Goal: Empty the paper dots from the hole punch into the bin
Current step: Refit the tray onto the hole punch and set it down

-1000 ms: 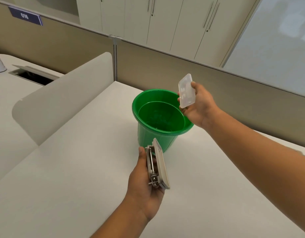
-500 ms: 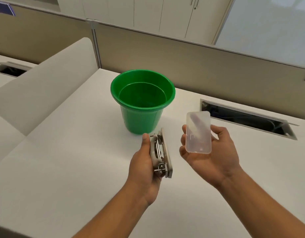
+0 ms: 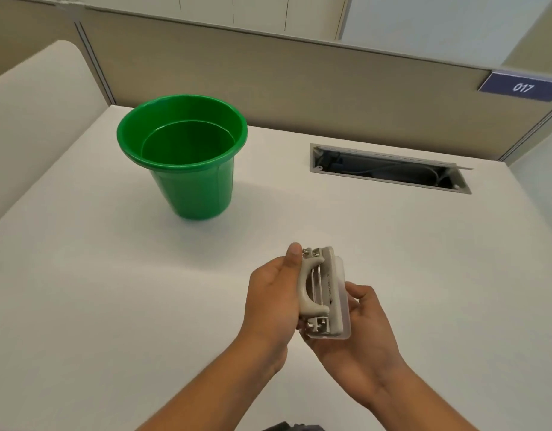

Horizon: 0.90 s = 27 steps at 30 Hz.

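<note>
Grey hole punch [image 3: 319,290] is sitting on edge above the bench, clear plastic tray [image 3: 344,301] lying against its base. Green bin [image 3: 187,169] is standing upright, well apart, rim open.

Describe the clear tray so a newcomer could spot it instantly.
Start at the green bin on the white desk, then come toward the camera to the two hands. Against the right side of the grey punch sits the tray: the only see-through piece, a flat rounded rectangle.
</note>
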### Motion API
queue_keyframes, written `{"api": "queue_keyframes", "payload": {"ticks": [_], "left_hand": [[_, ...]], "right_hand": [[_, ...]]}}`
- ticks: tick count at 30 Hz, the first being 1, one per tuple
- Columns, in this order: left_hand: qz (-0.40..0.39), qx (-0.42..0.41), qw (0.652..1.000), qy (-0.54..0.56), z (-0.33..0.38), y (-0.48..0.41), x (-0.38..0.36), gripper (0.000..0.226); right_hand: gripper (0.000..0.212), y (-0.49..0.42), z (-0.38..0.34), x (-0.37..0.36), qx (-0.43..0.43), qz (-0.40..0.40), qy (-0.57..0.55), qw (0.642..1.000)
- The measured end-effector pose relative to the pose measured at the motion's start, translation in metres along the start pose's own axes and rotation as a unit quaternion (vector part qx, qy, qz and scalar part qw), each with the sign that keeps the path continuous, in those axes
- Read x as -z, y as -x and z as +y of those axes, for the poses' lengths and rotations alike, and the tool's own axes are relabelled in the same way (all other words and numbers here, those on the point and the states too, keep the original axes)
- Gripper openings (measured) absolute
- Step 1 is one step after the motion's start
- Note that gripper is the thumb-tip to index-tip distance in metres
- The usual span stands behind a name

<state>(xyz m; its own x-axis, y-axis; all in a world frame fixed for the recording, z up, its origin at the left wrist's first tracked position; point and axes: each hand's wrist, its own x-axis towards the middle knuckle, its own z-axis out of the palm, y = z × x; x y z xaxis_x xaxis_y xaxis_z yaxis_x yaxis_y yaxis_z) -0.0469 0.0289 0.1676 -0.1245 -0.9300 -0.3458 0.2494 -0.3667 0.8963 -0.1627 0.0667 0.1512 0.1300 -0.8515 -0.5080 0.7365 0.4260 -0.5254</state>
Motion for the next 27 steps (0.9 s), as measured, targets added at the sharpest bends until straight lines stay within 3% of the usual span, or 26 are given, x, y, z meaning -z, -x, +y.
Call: {"api": "queue_keyframes", "payload": {"ticks": [17,27], "left_hand": [[0.044,-0.079,0.988,-0.129,-0.026,0.004,-0.020,0.050],[-0.011,-0.045,0.995,-0.089,-0.020,-0.001,-0.002,0.046]], "right_hand": [[0.040,0.011,0.004,0.012,0.048,0.034,0.077,0.995],[0.038,0.008,0.005,0.013,0.125,0.064,0.208,0.968]]}}
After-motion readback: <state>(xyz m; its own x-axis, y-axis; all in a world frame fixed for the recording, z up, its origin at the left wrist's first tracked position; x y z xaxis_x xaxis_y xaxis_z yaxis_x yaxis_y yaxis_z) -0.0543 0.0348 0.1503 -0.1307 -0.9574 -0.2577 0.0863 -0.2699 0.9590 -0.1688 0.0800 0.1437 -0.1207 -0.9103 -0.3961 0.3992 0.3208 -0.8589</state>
